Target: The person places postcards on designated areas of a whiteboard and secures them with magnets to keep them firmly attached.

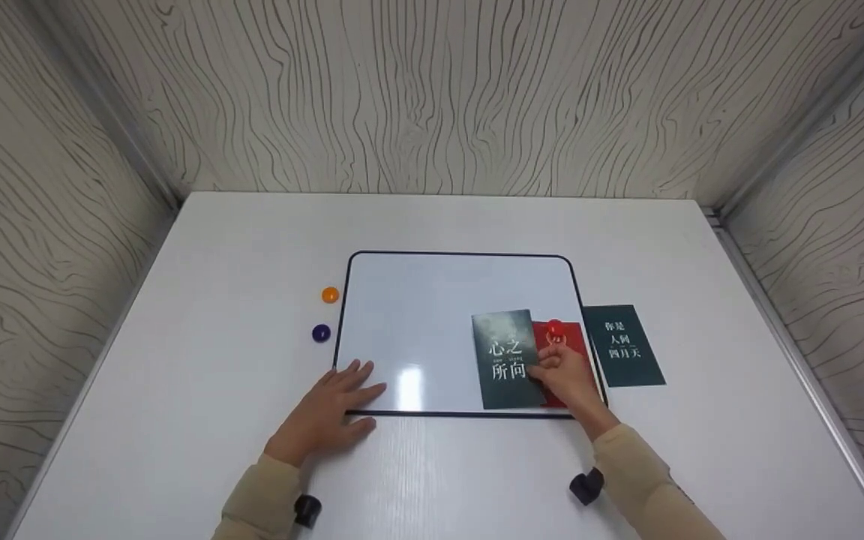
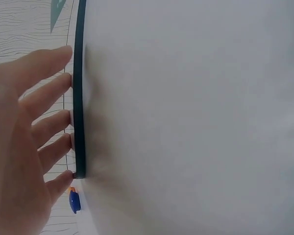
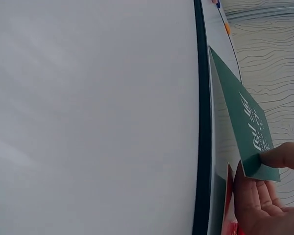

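Observation:
My right hand pinches the right edge of a dark green card with white characters, thumb on its face and fingers behind in the right wrist view. The card is tilted over the right part of a black-edged whiteboard. A red card lies partly beneath the hand and green card, with a round red magnet on its upper part. At the board's lower left corner, my left hand rests with fingers spread, holding nothing; its fingertips lie over the dark rim.
A second dark green card lies on the table just right of the board. Left of the board sit an orange magnet and a dark purple-blue one. Wood-patterned walls enclose the back and sides.

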The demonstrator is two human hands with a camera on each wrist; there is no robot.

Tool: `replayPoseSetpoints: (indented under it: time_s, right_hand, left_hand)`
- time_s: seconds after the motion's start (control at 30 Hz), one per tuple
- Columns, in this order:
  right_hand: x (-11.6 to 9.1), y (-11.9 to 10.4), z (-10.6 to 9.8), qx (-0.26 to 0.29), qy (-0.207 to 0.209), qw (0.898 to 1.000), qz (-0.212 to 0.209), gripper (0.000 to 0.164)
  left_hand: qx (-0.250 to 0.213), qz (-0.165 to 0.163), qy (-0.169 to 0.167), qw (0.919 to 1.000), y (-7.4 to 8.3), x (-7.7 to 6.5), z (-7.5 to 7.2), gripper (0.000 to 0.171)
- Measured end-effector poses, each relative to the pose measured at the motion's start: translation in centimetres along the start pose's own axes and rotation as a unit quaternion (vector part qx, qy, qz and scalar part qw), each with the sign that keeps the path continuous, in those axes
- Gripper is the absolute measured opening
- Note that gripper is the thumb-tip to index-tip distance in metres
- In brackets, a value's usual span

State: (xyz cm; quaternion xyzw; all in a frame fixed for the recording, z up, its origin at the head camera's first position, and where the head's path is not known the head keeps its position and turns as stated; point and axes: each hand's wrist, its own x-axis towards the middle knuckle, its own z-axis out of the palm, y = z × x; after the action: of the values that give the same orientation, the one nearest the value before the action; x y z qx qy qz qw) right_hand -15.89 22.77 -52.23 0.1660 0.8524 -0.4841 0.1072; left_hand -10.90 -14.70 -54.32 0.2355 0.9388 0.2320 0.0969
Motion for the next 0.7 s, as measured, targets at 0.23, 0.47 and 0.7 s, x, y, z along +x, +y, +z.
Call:
replayPoseSetpoints:
  time_s: [0.23,0.47,0.7]
  right_hand:
    - [-0.11,-0.36,0.23,-0.032,0.01,0.999,-0.028,0.02]
    - [-0.04,-0.32,0.25,-0.035,0.003,0.999,-0.025,0.021]
    - [-0.07,-0.2,0.41,-0.047,0.005,0.998,-0.032,0.02]
  left_hand:
    - [0.001,0.004,0.006,1.0,-0.12,0.01,0.13,0.05]
    - [0.011,0.009,0.015,0.9998,-0.32,0.0,0.3,0.051]
    - [0.012,0.003,0.008,0.9999,-0.32,0.07,0.24,0.051]
